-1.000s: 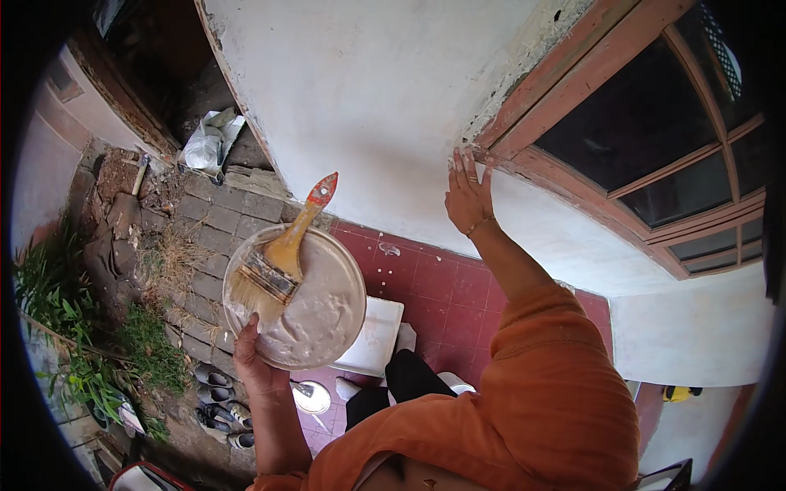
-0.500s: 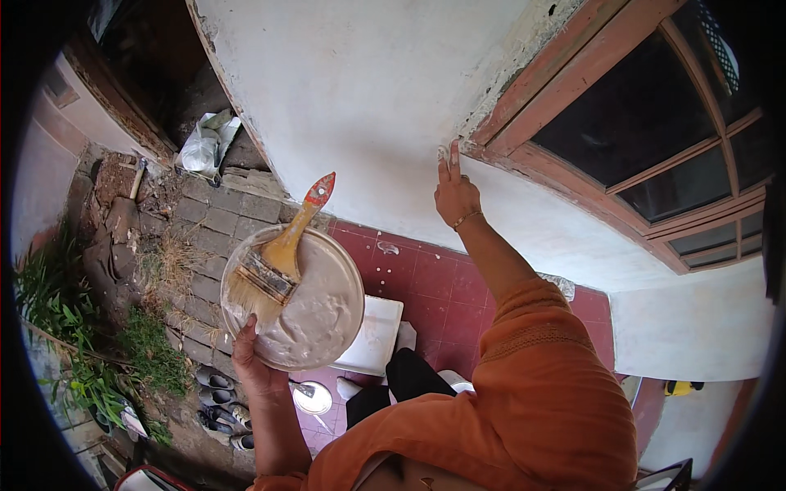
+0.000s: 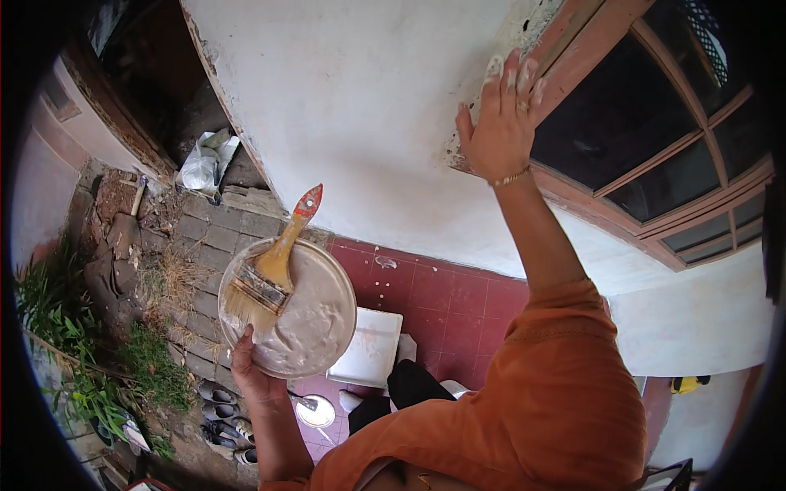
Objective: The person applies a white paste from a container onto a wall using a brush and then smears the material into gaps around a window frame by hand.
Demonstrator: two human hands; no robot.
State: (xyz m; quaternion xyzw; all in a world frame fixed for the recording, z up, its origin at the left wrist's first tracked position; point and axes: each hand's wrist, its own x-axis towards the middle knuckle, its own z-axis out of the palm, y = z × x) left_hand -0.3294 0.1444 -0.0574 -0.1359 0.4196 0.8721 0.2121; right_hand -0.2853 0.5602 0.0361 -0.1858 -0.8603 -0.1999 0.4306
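My left hand (image 3: 252,375) grips the near edge of a round, pale container (image 3: 353,315) filled with whitish paste; its depth is hard to judge. Across the paste lies a wide paintbrush (image 3: 277,263), its yellow handle with a red tip sticking out past the far rim and its bristles near my thumb. Up at the window, my right hand (image 3: 501,131) is open with fingers extended and white paste on the fingertips. It is over the edge where the white wall (image 3: 352,98) meets the reddish wooden window frame (image 3: 577,78); whether the palm touches is hidden.
Below the wall runs a red tiled floor (image 3: 426,307) with white spots and a white rectangular object (image 3: 368,348). A white round lid-like thing (image 3: 315,411) lies near my feet. Shoes (image 3: 219,413), plants (image 3: 155,368), paving and a white bag (image 3: 201,168) are on the left.
My right hand has moved up and right along the window frame's corner, its fingers now spread instead of two pointing. The container in my left hand has shifted only slightly.
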